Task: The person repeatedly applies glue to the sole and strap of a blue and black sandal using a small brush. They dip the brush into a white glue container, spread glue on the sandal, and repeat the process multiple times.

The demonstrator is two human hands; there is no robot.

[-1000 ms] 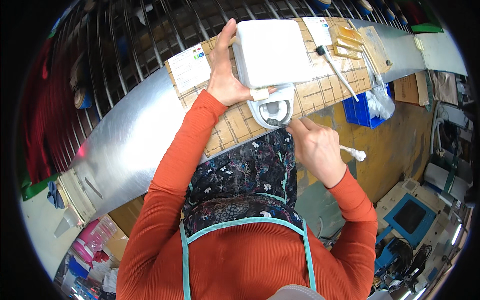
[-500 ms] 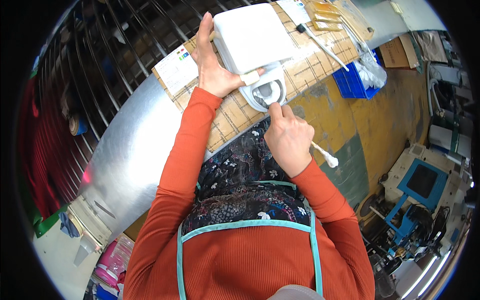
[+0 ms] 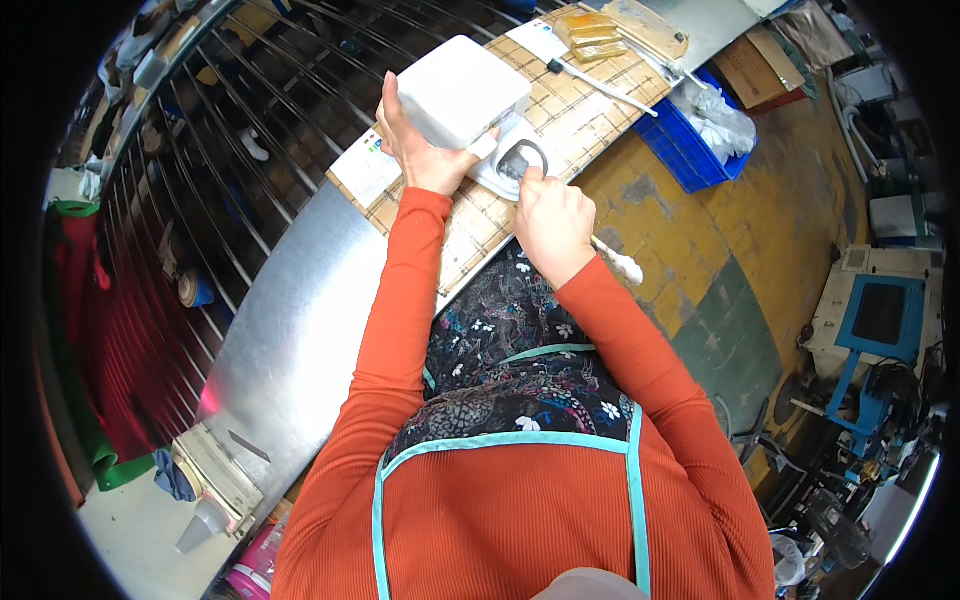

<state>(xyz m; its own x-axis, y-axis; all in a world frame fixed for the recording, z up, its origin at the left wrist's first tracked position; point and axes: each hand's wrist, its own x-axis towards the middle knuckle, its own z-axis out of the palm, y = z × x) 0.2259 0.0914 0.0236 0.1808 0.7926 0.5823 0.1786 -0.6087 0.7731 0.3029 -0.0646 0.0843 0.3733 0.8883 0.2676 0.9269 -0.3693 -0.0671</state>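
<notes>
A white housing (image 3: 462,90) is clasped by the left grip (image 3: 428,160), a swab (image 3: 624,264) by the right grip (image 3: 556,220); its recess (image 3: 515,168) seems worked; steadiness is needed next.

Both forearms (image 3: 402,290) stretched forward, left hand (image 3: 430,155) spread wide, right hand (image 3: 555,218) curled, its back upward

One white container (image 3: 463,90), one swab (image 3: 627,267), one blue crate (image 3: 672,155) and probably three amber blocks (image 3: 600,51).
</notes>
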